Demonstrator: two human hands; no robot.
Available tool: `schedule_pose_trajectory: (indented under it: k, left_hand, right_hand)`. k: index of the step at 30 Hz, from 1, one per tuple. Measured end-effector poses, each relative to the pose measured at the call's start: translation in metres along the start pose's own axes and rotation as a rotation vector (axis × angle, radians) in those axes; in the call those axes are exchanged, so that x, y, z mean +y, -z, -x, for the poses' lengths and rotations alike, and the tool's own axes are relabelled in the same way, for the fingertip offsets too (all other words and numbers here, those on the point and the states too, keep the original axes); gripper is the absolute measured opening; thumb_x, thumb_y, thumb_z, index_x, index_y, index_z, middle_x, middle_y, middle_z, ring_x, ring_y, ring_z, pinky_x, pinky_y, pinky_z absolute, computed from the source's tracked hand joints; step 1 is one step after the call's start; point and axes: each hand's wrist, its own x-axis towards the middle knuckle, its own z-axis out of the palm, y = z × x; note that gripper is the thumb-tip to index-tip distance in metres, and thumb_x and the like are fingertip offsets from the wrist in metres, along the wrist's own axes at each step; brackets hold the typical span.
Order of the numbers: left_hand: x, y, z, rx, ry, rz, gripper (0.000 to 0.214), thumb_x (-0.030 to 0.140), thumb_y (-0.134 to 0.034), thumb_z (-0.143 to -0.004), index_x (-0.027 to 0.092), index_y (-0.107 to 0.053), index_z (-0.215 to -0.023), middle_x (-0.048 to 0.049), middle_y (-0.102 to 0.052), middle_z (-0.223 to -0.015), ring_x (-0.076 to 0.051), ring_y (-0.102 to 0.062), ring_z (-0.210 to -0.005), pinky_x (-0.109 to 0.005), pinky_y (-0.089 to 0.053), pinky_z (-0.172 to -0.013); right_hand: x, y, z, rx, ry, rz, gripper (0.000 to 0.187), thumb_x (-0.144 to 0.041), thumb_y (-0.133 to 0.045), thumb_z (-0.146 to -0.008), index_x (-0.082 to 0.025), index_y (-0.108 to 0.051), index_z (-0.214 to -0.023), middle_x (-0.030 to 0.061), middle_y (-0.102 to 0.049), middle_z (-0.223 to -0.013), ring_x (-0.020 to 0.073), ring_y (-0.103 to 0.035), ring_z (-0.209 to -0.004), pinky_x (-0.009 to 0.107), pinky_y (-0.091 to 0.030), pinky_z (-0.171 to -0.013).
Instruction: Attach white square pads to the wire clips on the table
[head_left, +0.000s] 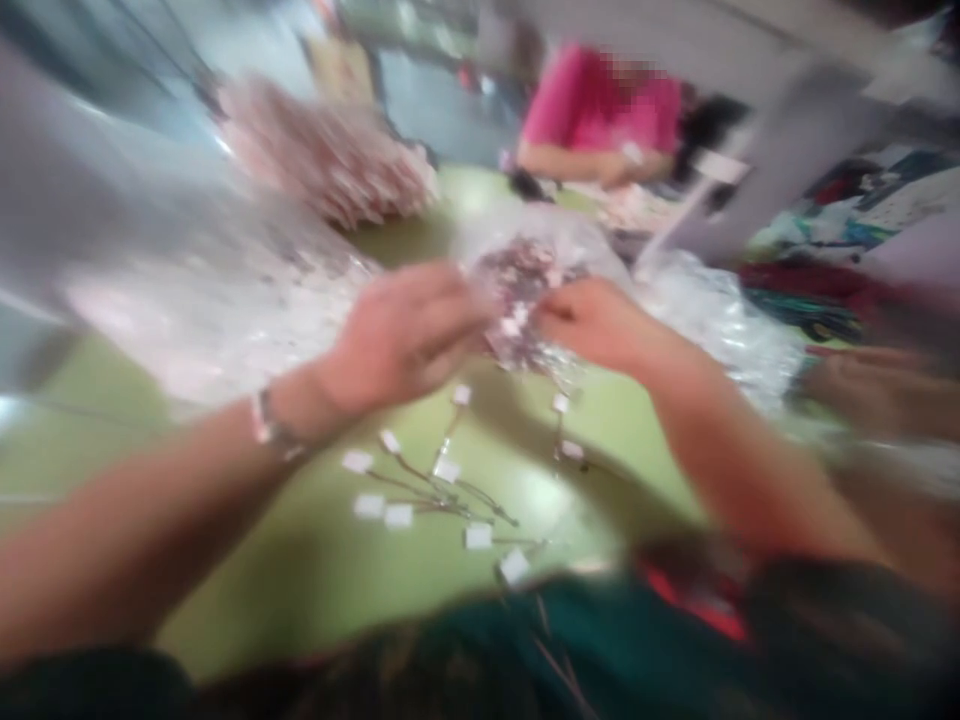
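Both of my hands meet at a clear plastic bag (600, 245) holding a heap of small pinkish, shiny pieces (517, 275). My left hand (409, 335) is at the heap's left side, its fingertips smeared by motion, so their grip does not show. On the right side of the heap, my right hand (592, 320) has its thumb and fingers pinched together; what lies between them is too blurred to name. Nearer to me, several small white tags on thin cords (446, 470) lie spread over the green tabletop (300, 560).
A big clear bag of pale items (225, 310) lies to the left, with a pink bundle (322, 150) behind it. More crumpled plastic (720, 320) lies to the right. Across the table a person in a pink top (600, 120) has their forearms over pale things.
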Motion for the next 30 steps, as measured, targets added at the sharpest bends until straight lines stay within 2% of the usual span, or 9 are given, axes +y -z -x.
schedule_pose_trajectory:
  k: [4,6,9,13,17,20,23,26,30]
  left_hand:
    - [0.020,-0.018,0.052,-0.541,0.264,-0.104,0.050,0.061,-0.042,-0.090,0.020,-0.063,-0.071,-0.0054,-0.060,-0.062,-0.020,-0.057,-0.057,-0.034,-0.043,-0.058]
    - [0.023,-0.033,0.064,-0.652,0.352,-0.164,0.052,0.063,-0.042,-0.088,0.017,-0.063,-0.076,-0.0094,-0.064,-0.068,-0.023,-0.059,-0.060,-0.035,-0.044,-0.058]
    - [0.021,-0.050,0.064,-0.666,0.365,-0.182,0.039,0.047,-0.044,-0.091,0.013,-0.064,-0.089,-0.0142,-0.067,-0.084,-0.026,-0.063,-0.072,-0.035,-0.047,-0.062]
    - [0.010,-0.048,0.061,-0.661,0.369,-0.100,0.026,0.025,-0.042,-0.091,0.014,-0.061,-0.078,-0.0104,-0.065,-0.080,-0.020,-0.060,-0.071,-0.032,-0.048,-0.066]
    - [-0.002,-0.023,0.078,-0.588,0.239,0.082,0.026,0.027,-0.038,-0.095,0.016,-0.061,-0.087,-0.0076,-0.063,-0.084,-0.019,-0.060,-0.080,-0.034,-0.048,-0.081]
    - [-0.002,-0.004,0.096,-0.610,0.155,0.279,0.030,0.029,-0.034,-0.098,0.019,-0.061,-0.107,-0.0087,-0.063,-0.101,-0.019,-0.060,-0.094,-0.035,-0.046,-0.092]
    - [0.008,0.009,0.107,-0.683,0.105,0.329,0.038,0.045,-0.051,-0.091,0.021,-0.058,-0.119,-0.0103,-0.059,-0.116,-0.023,-0.057,-0.107,-0.038,-0.043,-0.099]
    - [0.017,0.013,0.110,-0.745,0.106,0.176,0.050,0.056,-0.070,-0.074,0.020,-0.061,-0.108,-0.0104,-0.058,-0.110,-0.028,-0.055,-0.102,-0.041,-0.044,-0.093]
    - [0.022,0.011,0.114,-0.766,0.090,0.056,0.025,0.042,-0.064,-0.082,0.018,-0.059,-0.090,-0.0092,-0.057,-0.097,-0.026,-0.053,-0.091,-0.041,-0.044,-0.085]
  right_hand:
    - [-0.009,-0.011,0.096,-0.318,0.049,0.281,0.023,-0.040,-0.054,-0.090,-0.025,-0.071,-0.086,0.0010,-0.068,-0.081,0.0186,-0.060,-0.075,0.031,-0.041,-0.068]
    - [0.007,-0.024,0.121,-0.289,-0.045,0.427,0.023,-0.043,-0.058,-0.087,-0.023,-0.071,-0.089,0.0056,-0.067,-0.085,0.0220,-0.060,-0.077,0.031,-0.040,-0.065]
    - [0.039,-0.047,0.135,-0.382,-0.109,0.468,0.021,-0.037,-0.059,-0.086,-0.019,-0.069,-0.088,0.0094,-0.064,-0.086,0.0232,-0.060,-0.078,0.032,-0.041,-0.065]
    - [0.060,-0.062,0.138,-0.328,-0.055,0.303,0.025,-0.028,-0.045,-0.094,-0.018,-0.067,-0.093,0.0095,-0.064,-0.090,0.0202,-0.060,-0.082,0.031,-0.044,-0.073]
    - [0.056,-0.057,0.133,-0.243,0.016,0.222,0.027,-0.027,-0.039,-0.097,-0.018,-0.064,-0.103,0.0091,-0.065,-0.096,0.0206,-0.060,-0.084,0.032,-0.045,-0.074]
    - [0.057,-0.055,0.120,-0.309,0.108,0.201,0.028,-0.024,-0.043,-0.094,-0.021,-0.063,-0.113,0.0096,-0.063,-0.107,0.0219,-0.059,-0.094,0.034,-0.046,-0.081]
    - [0.064,-0.060,0.106,-0.393,0.117,0.216,0.027,-0.022,-0.049,-0.090,-0.021,-0.065,-0.111,0.0102,-0.062,-0.106,0.0222,-0.057,-0.096,0.035,-0.045,-0.085]
    - [0.072,-0.066,0.098,-0.420,0.122,0.247,0.020,-0.023,-0.050,-0.090,-0.019,-0.068,-0.096,0.0096,-0.062,-0.096,0.0216,-0.056,-0.092,0.035,-0.044,-0.085]
    - [0.062,-0.067,0.104,-0.407,0.174,0.251,0.021,-0.023,-0.044,-0.092,-0.019,-0.064,-0.089,0.0099,-0.061,-0.096,0.0217,-0.056,-0.090,0.035,-0.043,-0.080]
